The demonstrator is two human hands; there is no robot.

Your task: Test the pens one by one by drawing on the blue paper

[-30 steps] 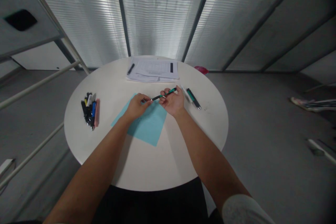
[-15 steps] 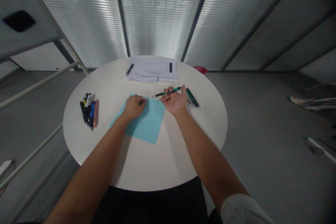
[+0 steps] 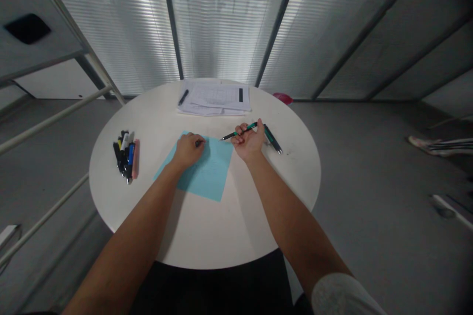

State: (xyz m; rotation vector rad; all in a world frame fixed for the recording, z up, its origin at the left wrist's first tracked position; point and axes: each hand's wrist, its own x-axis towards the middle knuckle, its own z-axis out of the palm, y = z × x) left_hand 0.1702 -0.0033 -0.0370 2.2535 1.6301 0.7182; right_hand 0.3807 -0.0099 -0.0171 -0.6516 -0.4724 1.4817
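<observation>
My left hand (image 3: 189, 150) rests on the blue sheet of paper (image 3: 211, 173), its fingers closed round a small black piece (image 3: 199, 142) whose kind I cannot make out. My right hand (image 3: 250, 143) is turned palm up near the sheet's upper right corner. Held in its fingers is a green and black pen (image 3: 236, 132), the tip pointing left over the top edge of the paper. Just right of that hand lies a pair of green and black pens (image 3: 273, 139), close together on the table.
On the left of the round white table (image 3: 192, 236) lies a bunch of pens (image 3: 125, 155) beside a pink one (image 3: 136, 159). Printed papers (image 3: 218, 98) with a black pen (image 3: 183, 97) on them are at the far edge. A white metal rail (image 3: 55, 118) stands left.
My right hand and its pen have shifted slightly to the right. My left hand stays almost still on the blue sheet.
</observation>
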